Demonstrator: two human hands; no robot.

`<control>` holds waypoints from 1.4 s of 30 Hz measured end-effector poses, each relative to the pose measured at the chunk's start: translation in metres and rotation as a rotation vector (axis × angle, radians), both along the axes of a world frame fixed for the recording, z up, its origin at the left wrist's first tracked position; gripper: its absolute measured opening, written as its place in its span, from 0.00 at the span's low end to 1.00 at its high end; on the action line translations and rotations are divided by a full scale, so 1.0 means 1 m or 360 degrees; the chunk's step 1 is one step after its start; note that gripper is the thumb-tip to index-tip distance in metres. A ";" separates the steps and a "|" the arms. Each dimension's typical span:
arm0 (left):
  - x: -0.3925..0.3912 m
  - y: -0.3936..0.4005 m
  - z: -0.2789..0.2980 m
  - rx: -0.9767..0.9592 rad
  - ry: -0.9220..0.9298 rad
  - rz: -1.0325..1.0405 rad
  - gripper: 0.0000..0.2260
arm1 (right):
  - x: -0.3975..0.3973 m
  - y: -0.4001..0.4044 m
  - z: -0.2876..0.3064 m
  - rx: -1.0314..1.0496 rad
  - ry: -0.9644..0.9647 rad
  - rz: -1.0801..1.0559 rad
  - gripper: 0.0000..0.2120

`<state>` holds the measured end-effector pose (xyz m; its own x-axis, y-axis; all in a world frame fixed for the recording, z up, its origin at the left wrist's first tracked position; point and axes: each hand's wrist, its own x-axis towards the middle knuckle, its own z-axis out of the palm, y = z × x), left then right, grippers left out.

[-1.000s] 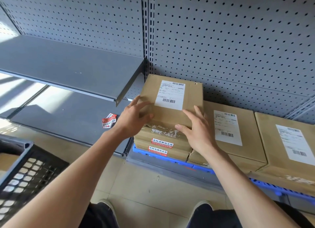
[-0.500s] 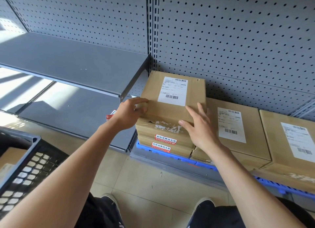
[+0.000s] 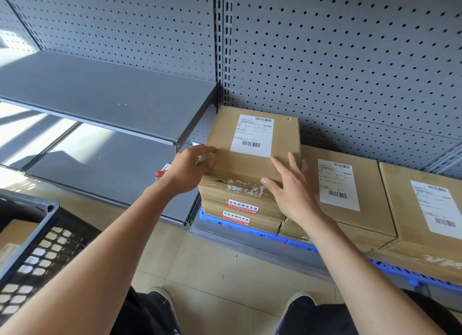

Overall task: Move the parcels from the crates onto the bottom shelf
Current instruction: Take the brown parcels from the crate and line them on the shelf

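Observation:
A brown top parcel (image 3: 240, 167) with a white label lies on a stack of two more parcels (image 3: 237, 197), on a blue mat (image 3: 220, 220) on the bottom shelf, close to the pegboard. My left hand (image 3: 191, 168) curls around its front left corner, thumb on top. Flat on the parcel's front right part rests my right hand (image 3: 291, 192), fingers spread. At the lower left stands a black crate (image 3: 37, 247) with another parcel (image 3: 17, 232) partly visible inside.
Two more labelled parcels (image 3: 370, 192) (image 3: 397, 199) lie to the right on the same shelf. A grey upper shelf (image 3: 100, 92) juts out on the left above a bare bottom shelf section (image 3: 112, 169) with a red sticker (image 3: 162, 172). Tiled floor and my shoes are below.
The top parcel has slid back toward the pegboard and squared up on the stack. My left hand moved from its top to its left corner; my right hand stays flat on it.

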<state>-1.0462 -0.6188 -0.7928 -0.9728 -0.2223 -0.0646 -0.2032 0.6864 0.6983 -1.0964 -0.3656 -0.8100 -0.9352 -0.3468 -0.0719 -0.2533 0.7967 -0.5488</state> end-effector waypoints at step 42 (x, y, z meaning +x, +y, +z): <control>0.207 -0.046 0.077 -0.0794 0.0030 0.0404 0.23 | 0.131 -0.126 0.072 0.0239 0.0488 0.0801 0.23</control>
